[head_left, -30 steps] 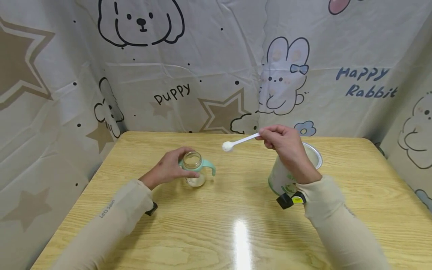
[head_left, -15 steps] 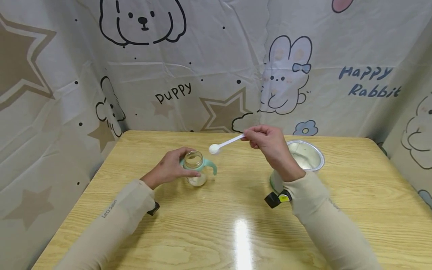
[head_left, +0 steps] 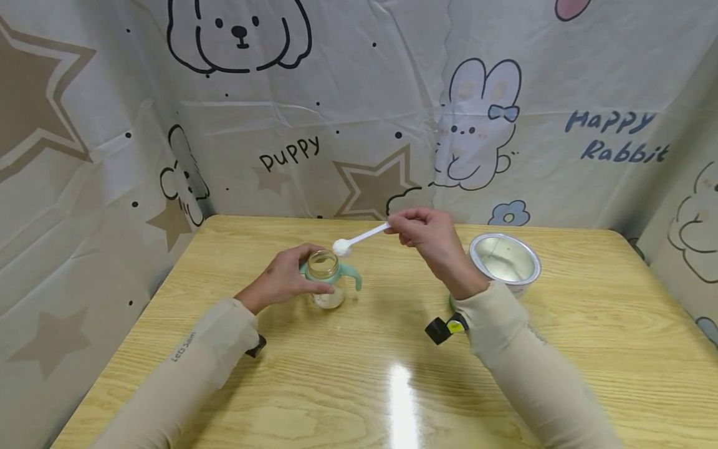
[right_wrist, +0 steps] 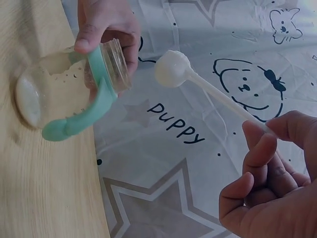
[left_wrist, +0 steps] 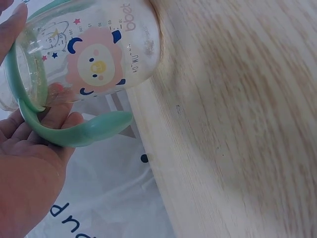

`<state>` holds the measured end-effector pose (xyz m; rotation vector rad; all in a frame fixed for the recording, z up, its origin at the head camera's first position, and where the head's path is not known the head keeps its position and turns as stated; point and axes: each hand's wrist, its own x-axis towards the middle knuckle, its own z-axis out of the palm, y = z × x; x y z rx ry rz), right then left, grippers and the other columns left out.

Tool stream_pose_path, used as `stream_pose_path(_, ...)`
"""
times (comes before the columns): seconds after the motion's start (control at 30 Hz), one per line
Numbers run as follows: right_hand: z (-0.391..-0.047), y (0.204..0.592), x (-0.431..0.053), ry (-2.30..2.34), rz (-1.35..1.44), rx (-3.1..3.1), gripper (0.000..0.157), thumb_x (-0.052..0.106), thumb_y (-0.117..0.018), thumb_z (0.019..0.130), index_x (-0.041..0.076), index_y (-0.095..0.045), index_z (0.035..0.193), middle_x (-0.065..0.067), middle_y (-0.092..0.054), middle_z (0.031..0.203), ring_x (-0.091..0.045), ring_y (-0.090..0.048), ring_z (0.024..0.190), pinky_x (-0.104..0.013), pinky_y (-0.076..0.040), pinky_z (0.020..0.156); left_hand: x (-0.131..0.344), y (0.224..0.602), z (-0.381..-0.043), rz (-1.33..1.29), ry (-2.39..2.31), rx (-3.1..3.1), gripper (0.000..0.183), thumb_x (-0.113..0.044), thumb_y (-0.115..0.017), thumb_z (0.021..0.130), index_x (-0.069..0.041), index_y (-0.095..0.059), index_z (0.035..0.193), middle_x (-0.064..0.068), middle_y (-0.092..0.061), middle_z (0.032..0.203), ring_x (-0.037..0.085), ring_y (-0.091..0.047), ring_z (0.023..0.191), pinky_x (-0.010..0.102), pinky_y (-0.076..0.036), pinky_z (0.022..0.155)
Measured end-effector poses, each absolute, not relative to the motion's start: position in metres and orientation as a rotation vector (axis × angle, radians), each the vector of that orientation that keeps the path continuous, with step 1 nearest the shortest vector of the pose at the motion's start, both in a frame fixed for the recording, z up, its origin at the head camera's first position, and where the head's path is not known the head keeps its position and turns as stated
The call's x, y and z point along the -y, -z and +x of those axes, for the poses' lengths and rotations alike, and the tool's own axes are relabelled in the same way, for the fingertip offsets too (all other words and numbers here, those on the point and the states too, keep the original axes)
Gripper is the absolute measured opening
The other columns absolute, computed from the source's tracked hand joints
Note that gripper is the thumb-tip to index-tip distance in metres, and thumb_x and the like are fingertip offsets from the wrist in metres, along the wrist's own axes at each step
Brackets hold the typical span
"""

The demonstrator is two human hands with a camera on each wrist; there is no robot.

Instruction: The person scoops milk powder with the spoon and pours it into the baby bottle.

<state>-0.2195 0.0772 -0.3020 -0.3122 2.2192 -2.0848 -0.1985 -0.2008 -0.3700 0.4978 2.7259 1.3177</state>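
Note:
My left hand grips a clear baby bottle around its neck, where a mint-green ring with two curved handles sits. The bottle stands upright and uncapped on the table, with whitish powder at its bottom. Between thumb and fingertips, my right hand pinches the end of a long white measuring scoop. Heaped white powder fills the scoop's bowl, which is just above and right of the bottle's open mouth. Behind my right wrist stands an open milk powder can with a silvery rim.
The wooden table reaches back to a printed cloth backdrop, which also hangs along both sides. Each wrist carries a small black camera. The can is right of the bottle, partly behind my right forearm.
My right hand has carried the full scoop leftward from near the can to the bottle's mouth, uncovering more of the can. My left hand and the bottle have stayed in place.

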Motion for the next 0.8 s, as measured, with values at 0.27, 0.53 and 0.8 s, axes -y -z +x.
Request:
stream_pose_path(0.27,-0.221,0.307,-0.063,2.048,-0.336,-2.239,0.017,0.011,-0.067,0.096,-0.004,-0.069,0.104,0.005,-0.072,0.078,-0.011,-0.056,0.068,-0.022,-0.049,0.065,0.200,0.369,-0.198,0.483,-1.296,-2.736,0.071,-0.025,-0.092,0.073,-0.007,-0.058,0.133,0.008,-0.065,0.121,0.025,-0.062,0.109,0.046,-0.052,0.094)
stream_pose_path(0.53,-0.221,0.313,-0.054,1.971,-0.370,-2.293,0.020,0.015,-0.069,0.096,-0.003,-0.070,0.106,-0.004,-0.075,0.087,-0.015,-0.058,0.071,-0.024,-0.048,0.067,0.200,0.368,-0.200,0.461,-1.306,-2.713,0.072,-0.026,-0.092,0.073,-0.005,-0.058,0.132,0.008,-0.065,0.123,0.026,-0.061,0.113,0.047,-0.050,0.098)
stream_pose_path(0.8,-0.218,0.319,-0.050,1.877,-0.429,-2.320,0.018,0.016,-0.069,0.096,0.001,-0.072,0.105,-0.004,-0.073,0.091,-0.017,-0.057,0.078,-0.029,-0.046,0.071,0.201,0.369,-0.200,0.439,-1.284,-2.712,0.073,-0.030,-0.092,0.073,-0.005,-0.057,0.132,0.008,-0.065,0.121,0.025,-0.061,0.110,0.047,-0.050,0.096)
